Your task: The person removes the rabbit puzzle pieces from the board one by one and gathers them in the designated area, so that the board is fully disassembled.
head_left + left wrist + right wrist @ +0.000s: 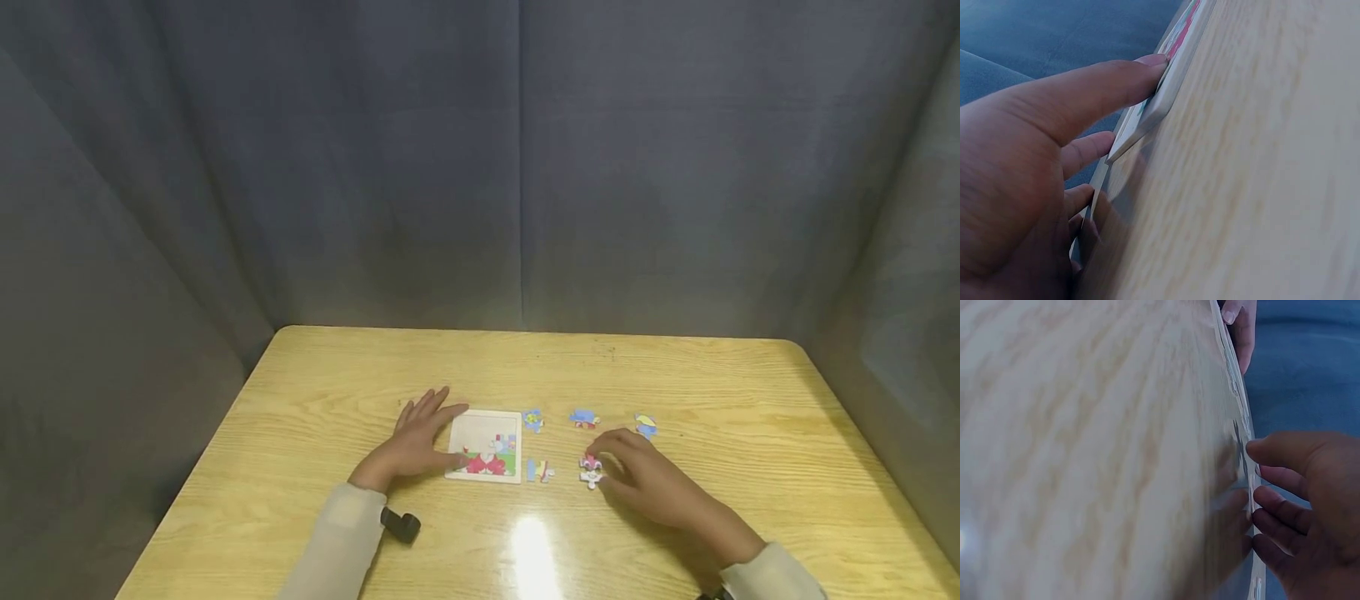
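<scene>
A square puzzle board [483, 482] with a pale rim lies on the table, partly filled with a red and green picture. My left hand [417, 443] is at its left side, thumb resting on the lower left part and index finger reaching the top left corner; the left wrist view shows the thumb [1141, 78] pressed on the board's edge. My right hand [647, 477] curves loosely over a red and white puzzle piece [591, 473], its thumb and index fingertips right at the piece's edges. In the right wrist view, thumb and fingers stand apart at table level.
Loose puzzle pieces lie right of the board: a blue and yellow piece [533, 419], a blue and red piece [583, 418], another blue and yellow piece [646, 425], and a multicoloured piece [540, 471]. Grey curtains [420, 183] surround the wooden table [337, 367].
</scene>
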Available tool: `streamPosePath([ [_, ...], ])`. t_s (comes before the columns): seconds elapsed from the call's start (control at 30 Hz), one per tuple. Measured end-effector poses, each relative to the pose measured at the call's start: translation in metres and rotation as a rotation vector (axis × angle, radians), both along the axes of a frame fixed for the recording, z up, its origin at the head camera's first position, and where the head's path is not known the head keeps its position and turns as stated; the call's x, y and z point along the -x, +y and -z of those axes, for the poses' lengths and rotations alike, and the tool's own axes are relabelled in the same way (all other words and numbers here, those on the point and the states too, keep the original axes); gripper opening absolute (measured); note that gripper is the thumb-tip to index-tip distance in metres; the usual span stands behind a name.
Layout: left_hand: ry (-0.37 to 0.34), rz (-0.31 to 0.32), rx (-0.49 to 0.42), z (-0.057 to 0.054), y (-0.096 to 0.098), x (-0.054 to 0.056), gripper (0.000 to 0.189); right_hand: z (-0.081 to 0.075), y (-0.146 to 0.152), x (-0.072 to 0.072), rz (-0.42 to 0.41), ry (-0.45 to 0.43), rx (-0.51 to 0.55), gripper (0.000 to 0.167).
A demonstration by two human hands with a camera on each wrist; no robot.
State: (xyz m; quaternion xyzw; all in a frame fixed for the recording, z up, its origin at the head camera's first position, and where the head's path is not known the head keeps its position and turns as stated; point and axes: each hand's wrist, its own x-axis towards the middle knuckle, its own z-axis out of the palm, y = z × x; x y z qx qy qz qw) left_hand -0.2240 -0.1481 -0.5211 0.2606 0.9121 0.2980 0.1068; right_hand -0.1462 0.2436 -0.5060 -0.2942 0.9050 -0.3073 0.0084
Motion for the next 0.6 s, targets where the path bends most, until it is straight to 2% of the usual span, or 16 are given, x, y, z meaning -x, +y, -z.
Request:
streamPosePath([
  [0.27, 0.012, -0.009, 0.005, -0.0027, 0.0, -0.0004, 0.086, -0.0015, 0.0007, -0.0019, -0.003, -0.008, -0.03, 0.038],
  [0.6, 0.013, -0.006, 0.025, -0.0001, 0.0007, 0.0002, 0.086, 0.0005, 0.0009, -0.0031, 0.021, -0.009, -0.034, 0.04],
])
